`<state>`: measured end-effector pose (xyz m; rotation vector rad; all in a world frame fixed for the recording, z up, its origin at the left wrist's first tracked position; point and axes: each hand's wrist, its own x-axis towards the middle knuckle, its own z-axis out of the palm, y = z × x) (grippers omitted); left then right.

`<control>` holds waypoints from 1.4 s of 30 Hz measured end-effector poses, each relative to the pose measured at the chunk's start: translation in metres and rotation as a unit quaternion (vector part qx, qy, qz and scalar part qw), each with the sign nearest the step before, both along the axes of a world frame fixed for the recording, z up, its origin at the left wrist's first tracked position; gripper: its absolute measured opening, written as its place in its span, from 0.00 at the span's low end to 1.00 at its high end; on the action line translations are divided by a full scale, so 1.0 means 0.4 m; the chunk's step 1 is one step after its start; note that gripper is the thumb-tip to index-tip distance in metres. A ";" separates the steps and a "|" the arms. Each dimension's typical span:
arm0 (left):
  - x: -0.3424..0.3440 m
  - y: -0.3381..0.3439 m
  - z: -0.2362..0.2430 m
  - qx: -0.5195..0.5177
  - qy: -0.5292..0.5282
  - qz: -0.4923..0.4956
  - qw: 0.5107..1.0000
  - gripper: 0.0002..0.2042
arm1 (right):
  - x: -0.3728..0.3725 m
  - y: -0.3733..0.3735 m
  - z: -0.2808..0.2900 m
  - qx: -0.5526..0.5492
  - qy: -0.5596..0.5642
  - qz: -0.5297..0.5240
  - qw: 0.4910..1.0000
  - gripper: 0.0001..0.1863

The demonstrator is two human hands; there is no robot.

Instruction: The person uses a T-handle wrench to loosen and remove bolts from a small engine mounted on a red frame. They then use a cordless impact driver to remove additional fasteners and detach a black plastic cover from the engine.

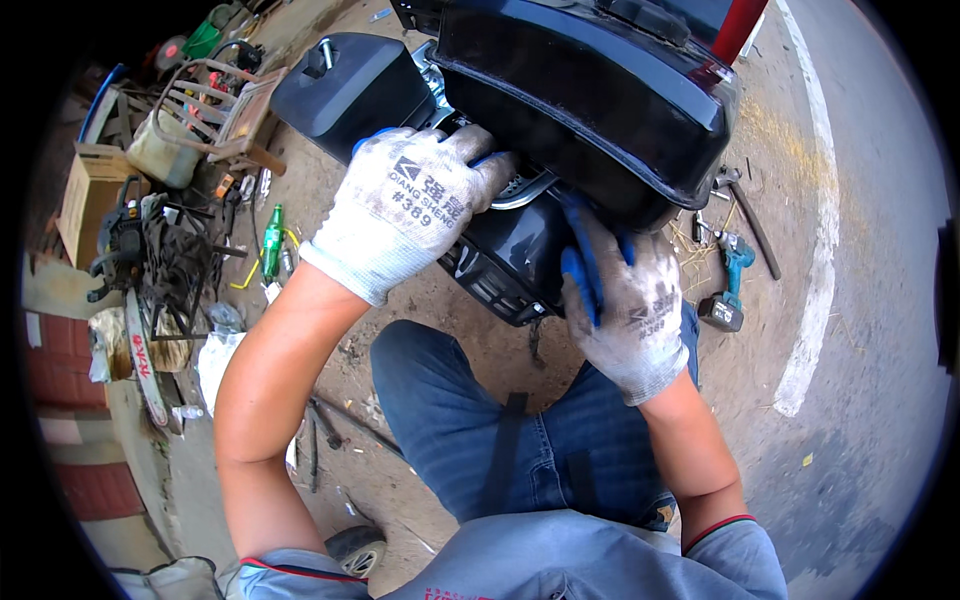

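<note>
A black engine with a glossy fuel tank (pixel 575 95) stands in front of me, with a dark box-shaped cover (pixel 350 88) on its left. Both my hands wear white gloves with blue palms, soiled grey. Between the box cover and the tank, my left hand (pixel 420 195) is curled over the engine; its fingertips and whatever they grip are hidden. Under the tank's near edge reaches my right hand (pixel 625 300), fingers stretched upward and apart beside the glossy lower black housing (pixel 515 250). Some of its fingertips are out of sight behind the tank.
A teal cordless drill (pixel 735 265) and a metal bar (pixel 756 230) lie on the right, short of a white painted line (pixel 815 250). To the left are a green bottle (pixel 273 242), a chainsaw (pixel 130 260), a wooden chair (pixel 225 115), a cardboard box (pixel 95 200) and scattered tools.
</note>
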<state>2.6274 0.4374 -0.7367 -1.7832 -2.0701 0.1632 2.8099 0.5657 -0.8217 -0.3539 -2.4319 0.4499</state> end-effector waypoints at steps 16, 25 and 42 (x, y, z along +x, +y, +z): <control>-0.024 0.018 -0.030 -0.004 -0.001 -0.020 1.000 0.11 | -0.053 0.031 0.018 0.035 -0.050 0.025 0.998 0.25; -0.029 0.018 -0.028 0.012 -0.077 -0.036 0.996 0.15 | -0.054 0.032 0.012 0.053 -0.078 0.018 0.995 0.26; -0.020 0.026 -0.033 -0.002 -0.083 -0.005 0.997 0.18 | -0.055 0.029 0.014 0.042 -0.043 0.028 0.998 0.26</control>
